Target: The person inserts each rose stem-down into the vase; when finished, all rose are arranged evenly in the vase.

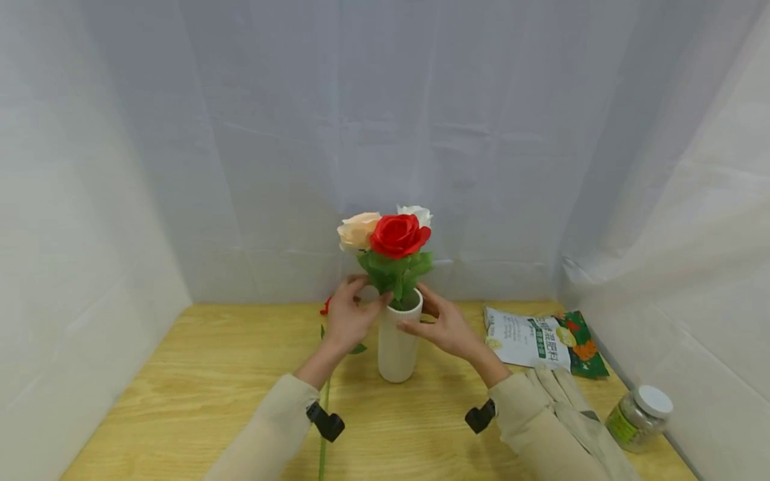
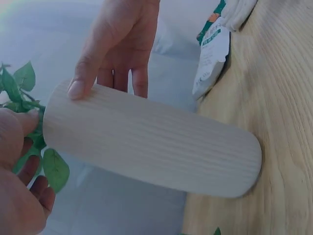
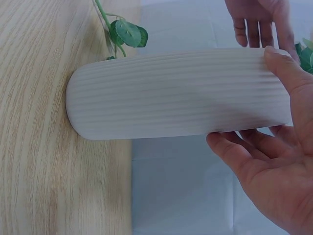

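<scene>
A ribbed white vase [image 1: 397, 351] stands upright on the table, holding a red rose [image 1: 400, 236], a peach rose [image 1: 358, 231] and a white rose [image 1: 416, 214]. My right hand [image 1: 448, 327] grips the vase near its top, thumb on one side and fingers on the other. At the vase's mouth is my left hand [image 1: 349, 317], its thumb touching the green leaves [image 2: 19, 90] and stems. Its fingers are loosely bent and spread apart from the thumb. Another red rose [image 1: 325, 306] lies on the table, partly hidden behind the left hand and arm.
To the right lie a white and green printed packet [image 1: 541, 339] and pale gloves [image 1: 568, 401], partly behind my right sleeve. A clear jar with a white lid [image 1: 640, 417] stands near the right edge. White sheeting [image 1: 385, 133] encloses the back and sides.
</scene>
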{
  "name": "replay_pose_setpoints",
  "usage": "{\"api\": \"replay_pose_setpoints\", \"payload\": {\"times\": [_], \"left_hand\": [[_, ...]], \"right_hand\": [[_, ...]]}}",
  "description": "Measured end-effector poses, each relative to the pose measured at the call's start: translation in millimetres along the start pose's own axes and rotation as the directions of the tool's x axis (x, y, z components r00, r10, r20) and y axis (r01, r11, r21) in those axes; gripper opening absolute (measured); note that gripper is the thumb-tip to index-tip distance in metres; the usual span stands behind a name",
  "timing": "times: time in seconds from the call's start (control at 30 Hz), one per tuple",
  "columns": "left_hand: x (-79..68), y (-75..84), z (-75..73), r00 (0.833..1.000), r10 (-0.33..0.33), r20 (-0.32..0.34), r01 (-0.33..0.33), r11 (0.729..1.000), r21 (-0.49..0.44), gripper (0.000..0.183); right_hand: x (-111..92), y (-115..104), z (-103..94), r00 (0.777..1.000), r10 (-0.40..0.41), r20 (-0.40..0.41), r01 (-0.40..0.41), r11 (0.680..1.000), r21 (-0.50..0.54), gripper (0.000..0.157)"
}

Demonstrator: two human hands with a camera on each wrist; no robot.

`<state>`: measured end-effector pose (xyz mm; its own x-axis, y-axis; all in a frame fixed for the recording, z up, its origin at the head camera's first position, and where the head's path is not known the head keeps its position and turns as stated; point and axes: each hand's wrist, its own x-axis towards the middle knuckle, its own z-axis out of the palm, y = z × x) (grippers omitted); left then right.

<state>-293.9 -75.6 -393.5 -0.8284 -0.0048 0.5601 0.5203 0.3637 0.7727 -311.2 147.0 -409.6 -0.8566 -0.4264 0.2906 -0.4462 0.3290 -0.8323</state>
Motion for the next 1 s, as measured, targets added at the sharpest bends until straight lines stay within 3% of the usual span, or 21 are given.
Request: {"api": "replay_pose_setpoints", "payload": {"times": [0.23,0.4,0.63,1.0], "left_hand": [[-8.1,-18.4,-12.3,0.998,0.056,-0.027,-0.057,0.996,-0.066,0.044],[-14.5,-34.6,-26.3,0.998,-0.062,-0.028,0.059,0.993,-0.105,0.044],[-25.7,-52.7,-49.6,0.977,-0.215,-0.009,0.215,0.976,-0.023,0.043],[-53.9,-73.6,-69.4,0.947,-0.321,0.004,0.320,0.947,0.020,0.038]], "right_hand": [[-1,-2,-1.0,1.000,0.019,0.000,-0.019,1.000,-0.007,0.090],[-1,-2,-1.5,0.999,0.041,0.003,-0.040,0.999,-0.007,0.092],[-1,0,-1.4,0.999,0.038,0.003,-0.038,0.999,-0.011,0.091],[-1,-2,-1.0,0.999,0.054,0.000,-0.054,0.998,-0.021,0.091]]}}
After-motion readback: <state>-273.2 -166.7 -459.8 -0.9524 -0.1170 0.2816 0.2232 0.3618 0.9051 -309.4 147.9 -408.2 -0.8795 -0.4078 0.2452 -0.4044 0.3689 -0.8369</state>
